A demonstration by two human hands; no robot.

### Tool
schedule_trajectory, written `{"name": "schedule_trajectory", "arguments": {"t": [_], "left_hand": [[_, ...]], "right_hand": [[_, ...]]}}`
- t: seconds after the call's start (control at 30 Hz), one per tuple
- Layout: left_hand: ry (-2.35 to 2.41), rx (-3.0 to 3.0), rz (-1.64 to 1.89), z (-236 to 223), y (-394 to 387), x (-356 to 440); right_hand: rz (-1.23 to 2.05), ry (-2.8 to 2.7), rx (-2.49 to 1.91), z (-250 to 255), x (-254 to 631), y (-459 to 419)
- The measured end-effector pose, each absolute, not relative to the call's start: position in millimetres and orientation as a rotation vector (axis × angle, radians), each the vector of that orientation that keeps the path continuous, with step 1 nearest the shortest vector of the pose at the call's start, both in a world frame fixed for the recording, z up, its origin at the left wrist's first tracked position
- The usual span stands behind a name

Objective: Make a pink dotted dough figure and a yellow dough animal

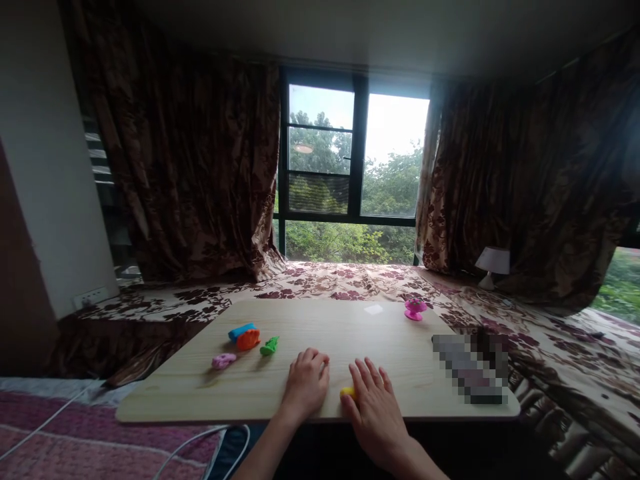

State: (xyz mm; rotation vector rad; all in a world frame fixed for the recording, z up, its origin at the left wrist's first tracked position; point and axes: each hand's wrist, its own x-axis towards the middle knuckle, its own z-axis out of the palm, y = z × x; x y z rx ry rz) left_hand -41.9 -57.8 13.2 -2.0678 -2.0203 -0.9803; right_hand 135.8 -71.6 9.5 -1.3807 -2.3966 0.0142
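Note:
My right hand (376, 403) lies flat, fingers stretched, near the front edge of the table. A yellow lump (346, 391), apparently modelling clay, shows beside its thumb and is partly covered by the hand. To its left, my left hand (306, 381) rests on the tabletop with fingers curled inward; whatever is under them, if anything, is hidden. Nearest to that hand is a green lump (269, 345). Further left are an orange lump (249, 339), a blue piece (241, 331) touching it, and a pale pink lump (223, 361).
The light wooden table (190, 393) carries a bright pink piece on a stem (415, 309) at the back right, a whitish flat patch (373, 309) and a blurred-out dark object (467, 370). A lamp (493, 265) stands on the patterned ledge. A white cable (200, 435) hangs in front.

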Motion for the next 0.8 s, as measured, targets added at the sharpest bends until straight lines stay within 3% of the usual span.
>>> {"name": "schedule_trajectory", "arguments": {"t": [0.3,0.63,0.8], "left_hand": [[-2.012,-2.07,-0.938,12,-57,-45],[-2.052,-2.063,-0.963,15,-60,-42],[-2.055,-2.072,-0.926,18,-62,-39]], "right_hand": [[0.095,-2.321,-1.601,42,86,42],[0.04,-2.49,-1.261,15,136,-78],[0.029,-2.433,-1.388,18,125,-59]]}}
